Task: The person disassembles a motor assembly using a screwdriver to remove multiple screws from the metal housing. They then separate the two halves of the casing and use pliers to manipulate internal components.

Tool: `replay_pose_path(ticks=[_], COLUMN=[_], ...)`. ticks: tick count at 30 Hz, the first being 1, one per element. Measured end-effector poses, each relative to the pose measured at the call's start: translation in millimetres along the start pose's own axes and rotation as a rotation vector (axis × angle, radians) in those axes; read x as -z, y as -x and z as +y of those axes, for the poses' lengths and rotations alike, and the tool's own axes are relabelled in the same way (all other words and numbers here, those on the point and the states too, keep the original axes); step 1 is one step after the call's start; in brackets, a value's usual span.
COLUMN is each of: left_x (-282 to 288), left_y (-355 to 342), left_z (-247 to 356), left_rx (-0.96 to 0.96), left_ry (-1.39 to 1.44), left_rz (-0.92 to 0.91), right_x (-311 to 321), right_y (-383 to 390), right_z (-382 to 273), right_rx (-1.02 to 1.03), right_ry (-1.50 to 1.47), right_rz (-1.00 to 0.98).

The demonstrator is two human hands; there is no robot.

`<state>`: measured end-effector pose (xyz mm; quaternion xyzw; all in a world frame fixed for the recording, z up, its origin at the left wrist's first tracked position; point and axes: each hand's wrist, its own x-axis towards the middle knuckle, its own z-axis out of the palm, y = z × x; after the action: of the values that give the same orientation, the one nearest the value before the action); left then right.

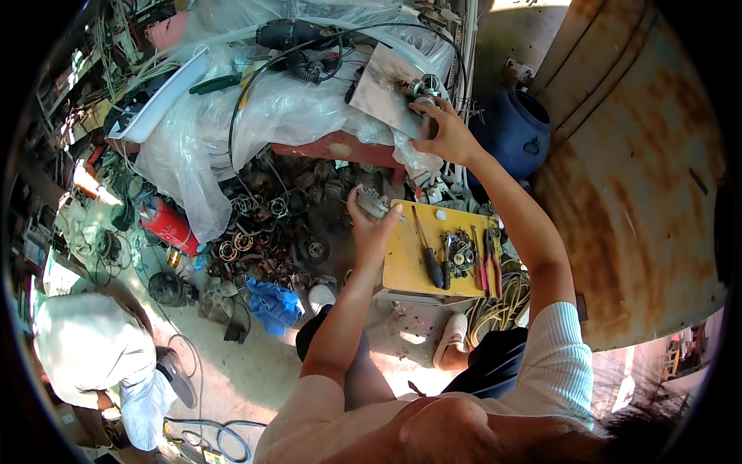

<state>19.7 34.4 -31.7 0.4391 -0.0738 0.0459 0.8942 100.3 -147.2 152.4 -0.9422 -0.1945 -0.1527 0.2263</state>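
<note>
My right hand (444, 131) reaches up to a grey metal plate (375, 89) on the bench, its fingers curled round a shiny cylindrical metal part (425, 90) at the plate's right side. Lower down, my left hand (369, 228) grips a grey cast metal part (373, 201) just off the corner of a yellow board (402, 247) on a low stand. On that board lie a screwdriver (433, 259), pliers (495, 263), several other tools and a cluster of small metal parts (464, 255).
A plastic-covered bench (309, 116) holds a white tray (162, 97) and cables. Below are heaped motor parts (239, 243), a blue cloth (274, 305) and a red container (168, 232). A blue drum (510, 147) stands right. Another person (93, 352) is at lower left.
</note>
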Motion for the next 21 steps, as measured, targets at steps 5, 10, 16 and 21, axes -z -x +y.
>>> replay_pose_path(ticks=[5, 10, 16, 21], left_x=[0, 4, 1, -4], left_y=[-1, -3, 4, 5], left_z=[0, 0, 11, 5], left_rx=[-0.002, -0.011, 0.03, 0.023], left_ry=[-0.002, -0.012, 0.004, -0.024], left_rz=[0.019, 0.024, 0.027, 0.018], right_x=[12, 23, 44, 31], right_y=[-10, -18, -39, -72], right_z=[-2, -2, -11, 9], right_rx=[0.05, 0.084, 0.107, 0.217], right_ry=[0.021, 0.076, 0.151, 0.196], right_rz=[-0.095, -0.162, -0.319, -0.277])
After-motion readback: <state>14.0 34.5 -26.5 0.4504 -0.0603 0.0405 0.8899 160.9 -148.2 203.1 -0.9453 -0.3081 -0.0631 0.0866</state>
